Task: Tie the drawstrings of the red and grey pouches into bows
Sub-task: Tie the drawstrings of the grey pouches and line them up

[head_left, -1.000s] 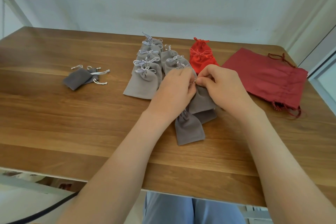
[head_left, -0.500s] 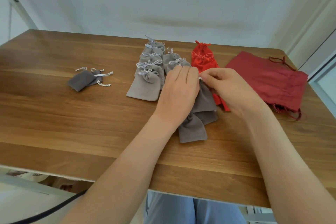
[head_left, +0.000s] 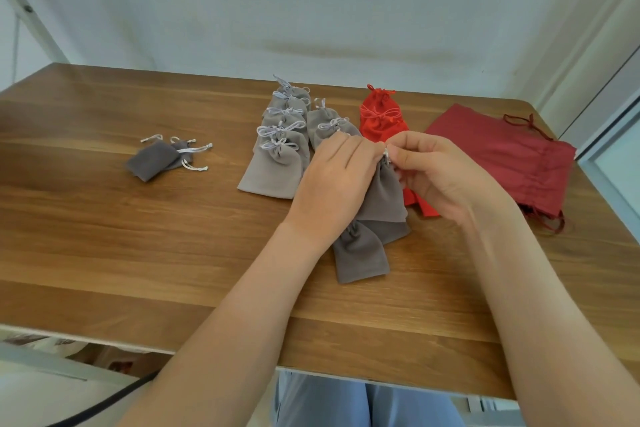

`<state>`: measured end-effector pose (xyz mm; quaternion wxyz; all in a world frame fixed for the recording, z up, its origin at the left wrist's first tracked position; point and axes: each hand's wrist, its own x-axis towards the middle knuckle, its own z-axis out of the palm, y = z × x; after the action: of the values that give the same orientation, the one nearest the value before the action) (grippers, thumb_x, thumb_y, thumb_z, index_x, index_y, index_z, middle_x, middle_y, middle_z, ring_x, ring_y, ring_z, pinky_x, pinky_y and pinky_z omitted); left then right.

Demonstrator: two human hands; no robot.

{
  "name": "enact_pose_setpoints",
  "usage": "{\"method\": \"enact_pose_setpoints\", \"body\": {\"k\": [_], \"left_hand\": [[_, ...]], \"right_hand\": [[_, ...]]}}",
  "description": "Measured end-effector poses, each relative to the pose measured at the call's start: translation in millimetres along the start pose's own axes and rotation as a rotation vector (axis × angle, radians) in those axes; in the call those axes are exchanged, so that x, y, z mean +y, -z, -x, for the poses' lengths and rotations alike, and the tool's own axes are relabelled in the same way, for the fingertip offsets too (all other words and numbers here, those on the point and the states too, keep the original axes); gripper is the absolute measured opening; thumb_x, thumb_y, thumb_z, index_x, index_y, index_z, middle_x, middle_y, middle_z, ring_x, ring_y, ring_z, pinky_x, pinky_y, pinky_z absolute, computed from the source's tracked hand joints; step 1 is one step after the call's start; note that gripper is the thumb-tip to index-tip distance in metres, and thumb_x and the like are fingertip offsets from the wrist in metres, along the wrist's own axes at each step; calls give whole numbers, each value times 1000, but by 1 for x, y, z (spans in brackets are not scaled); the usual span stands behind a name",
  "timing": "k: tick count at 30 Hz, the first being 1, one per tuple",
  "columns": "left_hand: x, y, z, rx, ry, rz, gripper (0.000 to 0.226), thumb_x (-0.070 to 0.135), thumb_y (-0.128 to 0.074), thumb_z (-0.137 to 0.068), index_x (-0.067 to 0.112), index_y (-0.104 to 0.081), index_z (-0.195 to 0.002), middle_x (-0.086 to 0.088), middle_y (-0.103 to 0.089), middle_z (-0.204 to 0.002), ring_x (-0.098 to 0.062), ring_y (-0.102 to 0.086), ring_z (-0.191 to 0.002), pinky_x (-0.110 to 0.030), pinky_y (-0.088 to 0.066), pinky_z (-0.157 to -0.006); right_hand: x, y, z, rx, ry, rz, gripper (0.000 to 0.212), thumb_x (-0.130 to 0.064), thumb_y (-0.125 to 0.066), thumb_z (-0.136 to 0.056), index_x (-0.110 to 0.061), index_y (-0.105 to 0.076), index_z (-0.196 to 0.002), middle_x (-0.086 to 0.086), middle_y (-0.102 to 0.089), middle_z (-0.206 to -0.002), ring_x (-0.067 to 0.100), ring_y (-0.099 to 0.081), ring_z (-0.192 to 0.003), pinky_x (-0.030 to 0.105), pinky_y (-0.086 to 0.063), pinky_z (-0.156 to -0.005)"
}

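Since both hands are bunched right at its neck, the dark grey velvet pouch (head_left: 384,194) looks to be mid-tie. The right hand (head_left: 440,173) has its fingers (head_left: 398,149) pinched shut on the pale drawstring (head_left: 386,155). The left hand (head_left: 332,184) has its fingers curled down onto the pouch's neck, holding it. The pouch itself lies flat on the wooden bench (head_left: 104,236), trailing back from the fingers toward the person.

Progress-wise I'd say well over halfway. Just left of the fingers is a row of light grey pouches (head_left: 277,166) with bows done, and just beyond the fingers the bright red pouches (head_left: 379,118) show bows too. Left to do, I reckon: two more dark grey pouches (head_left: 360,253) just behind the one in hand, and a small dark grey pair (head_left: 156,159) well off to the left with loose cords.

A big dark red cloth bag (head_left: 502,156) sits right of the fingers; can't tell if it counts.

Hard to see: the left fingertips, the knot itself, and how many pouches each row holds.
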<state>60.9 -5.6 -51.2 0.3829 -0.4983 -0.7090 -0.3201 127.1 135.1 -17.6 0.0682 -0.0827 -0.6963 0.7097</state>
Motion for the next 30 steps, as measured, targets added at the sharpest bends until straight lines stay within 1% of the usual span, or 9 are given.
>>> {"method": "enact_pose_setpoints", "body": {"k": [3, 7, 14, 17, 20, 22, 24, 27, 30], "left_hand": [[-1, 1, 0, 38, -3, 28, 12, 1, -56, -91, -2, -67, -87, -13, -65, -80, -28, -59, -75, -37, -48, -73], [-1, 1, 1, 58, 8, 34, 12, 2, -57, -91, -1, -69, -94, -11, -66, -82, -25, -59, -77, -31, -48, -77], [1, 3, 1, 137, 26, 17, 19, 7, -55, -93, -1, -71, -89, -10, -70, -78, -24, -65, -73, -30, -53, -72], [2, 0, 2, 145, 34, -52, 21, 10, -54, -94, 1, -71, -85, -8, -72, -84, -23, -70, -84, -29, -55, -75], [2, -6, 3, 134, 56, -82, 19, 11, -56, -93, 3, -72, -86, -8, -73, -98, -20, -69, -97, -26, -55, -75], [0, -8, 4, 122, 61, -70, 16, 10, -58, -91, 2, -71, -89, -11, -72, -103, -20, -69, -98, -25, -55, -76], [-1, -10, 5, 115, 77, -64, 13, 7, -60, -90, 0, -70, -92, -12, -71, -104, -20, -69, -98, -26, -55, -76], [-1, -14, 6, 105, 121, -51, 17, 7, -58, -91, -3, -68, -99, -13, -71, -105, -20, -68, -99, -28, -57, -75], [-1, -14, 7, 81, 144, -41, 21, 11, -52, -95, -4, -67, -100, -13, -71, -106, -19, -68, -100, -27, -57, -74]], "right_hand": [[1, 0, 0, -30, -22, -51, 9, -9, -53, -89, -4, -60, -85, 2, -53, -68, 9, -45, -58, 22, -36, -58], [0, -1, 1, -56, -24, -68, 28, -20, -58, -81, 2, -60, -98, 8, -50, -78, 15, -39, -67, 28, -31, -64], [-1, -3, 3, -89, -87, -160, 22, -21, -57, -78, -4, -62, -92, -9, -42, -49, 6, -27, -52, 25, -17, -56], [-1, -4, 1, -65, -121, -196, 23, -21, -58, -76, -4, -62, -92, -5, -41, -52, 7, -29, -53, 24, -22, -55], [1, -6, -3, -4, -168, -266, 33, -23, -72, -68, -7, -61, -94, 6, -41, -72, 13, -35, -64, 27, -28, -61], [3, -6, -5, 51, -210, -359, 25, -20, -71, -76, -9, -59, -95, 7, -44, -81, 15, -41, -70, 27, -35, -66], [3, -6, -5, 78, -228, -397, 9, -16, -59, -88, -8, -60, -91, 6, -52, -80, 14, -50, -68, 26, -43, -64], [1, -11, -5, 110, -226, -404, 15, -13, -53, -93, -6, -59, -81, 5, -57, -69, 12, -58, -56, 23, -50, -48], [0, -14, -4, 160, -222, -385, 18, -12, -53, -93, -6, -60, -77, 5, -59, -65, 12, -59, -52, 21, -49, -46]]}}
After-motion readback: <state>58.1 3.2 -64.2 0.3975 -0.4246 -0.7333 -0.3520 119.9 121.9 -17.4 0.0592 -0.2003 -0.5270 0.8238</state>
